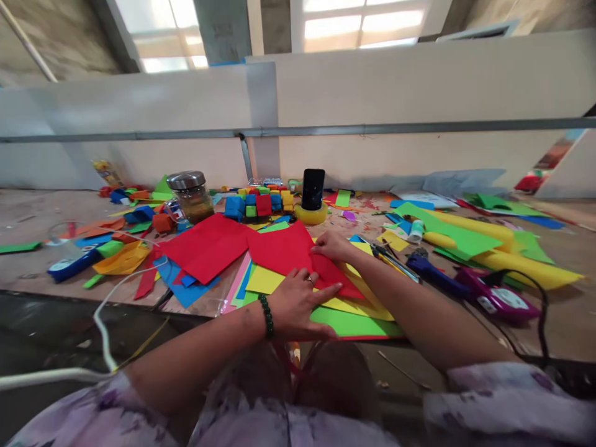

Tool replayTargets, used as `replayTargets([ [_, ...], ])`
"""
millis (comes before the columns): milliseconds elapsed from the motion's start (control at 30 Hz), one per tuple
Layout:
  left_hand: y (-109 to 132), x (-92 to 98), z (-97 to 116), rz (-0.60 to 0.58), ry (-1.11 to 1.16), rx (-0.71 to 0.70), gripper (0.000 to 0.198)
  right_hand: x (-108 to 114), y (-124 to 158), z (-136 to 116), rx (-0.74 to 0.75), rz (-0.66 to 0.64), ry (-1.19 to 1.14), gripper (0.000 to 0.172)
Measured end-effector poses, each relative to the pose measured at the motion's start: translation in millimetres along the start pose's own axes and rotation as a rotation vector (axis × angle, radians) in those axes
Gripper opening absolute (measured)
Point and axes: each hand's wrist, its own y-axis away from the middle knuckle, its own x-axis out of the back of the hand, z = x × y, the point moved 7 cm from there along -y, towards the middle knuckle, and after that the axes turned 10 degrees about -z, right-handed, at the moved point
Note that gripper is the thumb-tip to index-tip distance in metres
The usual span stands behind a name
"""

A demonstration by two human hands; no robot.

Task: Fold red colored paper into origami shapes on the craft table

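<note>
Fingers spread, my left hand (302, 304) presses flat on a stack of coloured paper near the table's front edge. A red paper sheet (284, 245) lies on top of the stack, with yellow paper (265, 280) and green paper (356, 323) showing beneath it. My right hand (333, 246) has its fingers closed at the right edge of the red sheet, seemingly pinching it; the fingertips are partly hidden. Another large red sheet (207, 245) lies to the left, over blue paper (184, 285).
Behind stand a lidded glass jar (190, 202), folded paper cubes (258, 203) and a phone (313, 188) on a yellow ring (310, 214). A blue tool (74, 264) lies left. Right are a purple device (505, 298), a glue stick (416, 231) and yellow paper rolls (531, 267). A white cable (105, 323) hangs at left.
</note>
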Motion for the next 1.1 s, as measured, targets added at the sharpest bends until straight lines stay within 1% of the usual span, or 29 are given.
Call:
replayTargets([
  [133, 1.1, -3.1, 3.7, -0.002, 0.013, 0.025, 0.093, -0.5, 1.6, -1.2, -0.022, -0.017, 0.089, 0.032],
  [267, 10.3, -13.8, 0.1, -0.019, 0.093, 0.061, 0.093, -1.5, 4.4, -1.8, -0.048, -0.048, 0.17, 0.025],
  [333, 14.5, -17.6, -2.9, -0.028, 0.13, 0.083, 0.091, -3.0, 4.7, -2.2, -0.058, -0.067, 0.193, 0.025],
  [433, 15.2, -14.3, -4.7, -0.005, 0.148, 0.1, 0.087, -4.6, 4.0, -1.2, -0.066, -0.083, 0.194, 0.027],
  [500, 12.0, -8.6, -2.4, 0.003, 0.135, 0.079, 0.086, -4.8, 3.5, 1.3, -0.065, -0.091, 0.17, 0.028],
  [600, 6.2, -3.3, 2.5, -0.02, 0.132, 0.022, 0.085, -3.8, 3.4, 7.0, -0.043, -0.101, 0.104, 0.027],
  [700, 5.7, -5.0, 2.8, -0.03, 0.194, -0.016, 0.082, -2.3, 2.6, 11.9, -0.001, -0.103, 0.028, 0.031],
  [767, 9.7, -7.8, -0.4, -0.001, 0.254, -0.023, 0.081, -1.5, 1.0, 13.7, 0.027, -0.1, -0.013, 0.035],
  [833, 15.7, -10.5, -6.1, 0.026, 0.294, 0.0, 0.083, -1.2, -1.1, 14.5, 0.05, -0.099, -0.046, 0.037],
  [933, 24.7, -11.8, -14.5, 0.013, 0.283, 0.069, 0.086, -1.5, -2.9, 14.6, 0.072, -0.105, -0.09, 0.038],
  [1000, 29.6, -8.3, -17.8, 0.006, 0.268, 0.105, 0.085, -1.5, -2.5, 14.4, 0.079, -0.111, -0.114, 0.038],
  [1100, 35.3, -0.1, -22.4, 0.039, 0.279, 0.133, 0.08, -1.5, -0.3, 13.3, 0.09, -0.126, -0.138, 0.04],
])
